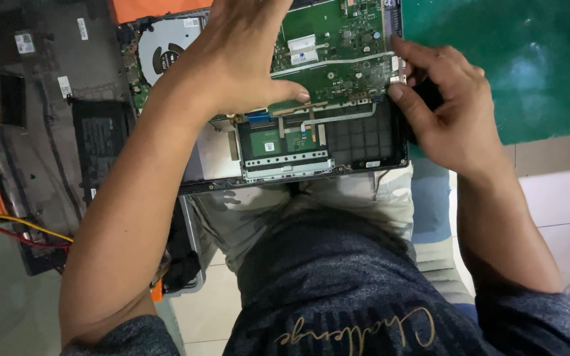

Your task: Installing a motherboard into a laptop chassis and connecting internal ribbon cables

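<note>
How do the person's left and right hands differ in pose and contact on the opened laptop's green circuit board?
The left hand lies flat over the middle of the green circuit board, thumb stretched along its lower edge; the right hand is curled at the board's right edge, fingertips pinching there. The left hand covers much of the board beside the round grey cooling fan; the right hand sits mostly over the green mat. Both are bare and touch the open black laptop chassis.

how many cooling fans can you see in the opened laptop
1. The cooling fan sits at the board's upper left corner, just left of the left hand. That hand covers part of the green circuit board, so another could be hidden beneath it.
</note>
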